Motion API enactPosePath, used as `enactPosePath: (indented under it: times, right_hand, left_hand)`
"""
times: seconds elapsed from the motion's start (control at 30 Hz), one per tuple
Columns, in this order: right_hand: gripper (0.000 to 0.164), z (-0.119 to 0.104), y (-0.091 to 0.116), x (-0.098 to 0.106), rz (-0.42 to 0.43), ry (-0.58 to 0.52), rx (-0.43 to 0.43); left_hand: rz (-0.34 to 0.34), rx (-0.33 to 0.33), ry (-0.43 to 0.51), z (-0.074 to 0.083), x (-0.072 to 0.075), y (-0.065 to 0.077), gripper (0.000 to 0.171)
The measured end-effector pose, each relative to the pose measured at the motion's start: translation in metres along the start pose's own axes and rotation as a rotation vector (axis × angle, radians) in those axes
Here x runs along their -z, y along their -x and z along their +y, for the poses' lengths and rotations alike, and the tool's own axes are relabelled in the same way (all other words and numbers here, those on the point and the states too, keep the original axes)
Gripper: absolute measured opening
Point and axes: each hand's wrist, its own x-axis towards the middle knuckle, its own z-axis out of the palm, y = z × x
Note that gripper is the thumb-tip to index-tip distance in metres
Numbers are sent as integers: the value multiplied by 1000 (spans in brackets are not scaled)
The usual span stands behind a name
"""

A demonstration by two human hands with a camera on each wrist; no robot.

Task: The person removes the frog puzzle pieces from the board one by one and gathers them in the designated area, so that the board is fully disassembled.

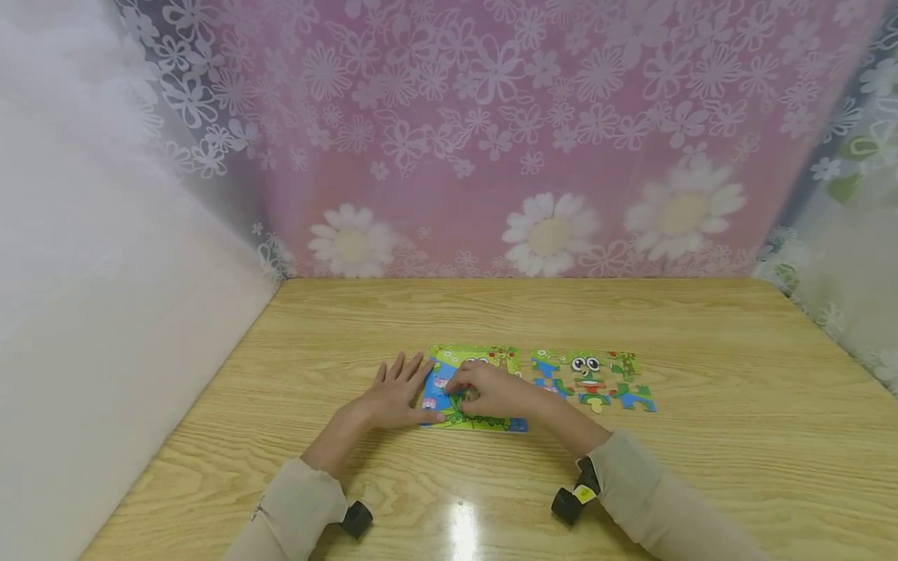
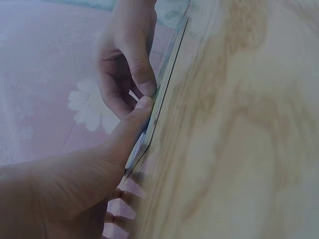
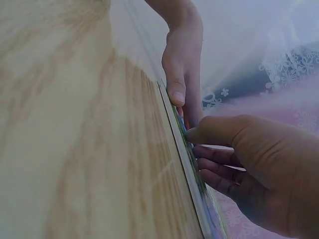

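Observation:
A frog picture puzzle board (image 1: pixel 484 421), blue and green, lies flat on the table under both hands. At its left edge rests my left hand (image 1: pixel 397 399), fingers spread and fairly straight, the thumb along the lower left corner. My right hand (image 1: pixel 501 392) is over the middle of the board with bent fingers, fingertips right at the printed surface. In the right wrist view the right thumb (image 3: pixel 209 130) stands a little apart from the fingers; I cannot tell whether a piece is between them. The left thumb (image 2: pixel 142 104) is close to the right fingertips in the left wrist view.
Loose jigsaw pieces (image 1: pixel 591 365) with frog eyes, mouth and leaves lie spread in rows right of the board. The wooden table (image 1: pixel 393 312) meets a pink floral curtain (image 1: pixel 449 156) at the back. A white curtain (image 1: pixel 105 273) hangs along the left side.

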Motion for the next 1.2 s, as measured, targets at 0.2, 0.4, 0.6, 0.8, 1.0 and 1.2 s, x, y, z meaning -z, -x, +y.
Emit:
enactPosePath:
  times: [0.2,0.4,0.6,0.8,1.0,1.2]
  right_hand:
    - [21,3,-2,-3,8,-5,1]
    - [21,4,-3,-5,15,-69,-17]
    - [17,5,-3,-9,71,-42,-16]
    - [14,3,-3,-11,134,-19,-11]
    - [13,3,-3,-15,187,20,-10]
    - [14,4,-2,-17,230,33,21]
  left_hand:
    - [-7,17,-27,-3,-1,-3,97]
    - [-27,20,-32,-4,-3,-3,104]
    - [-15,1,-29,-2,-2,-2,103]
    - [-18,5,-33,-2,-2,-3,104]
    - [-28,20,-39,-3,-3,-4,105]
    - [-26,16,-36,-3,-3,-3,105]
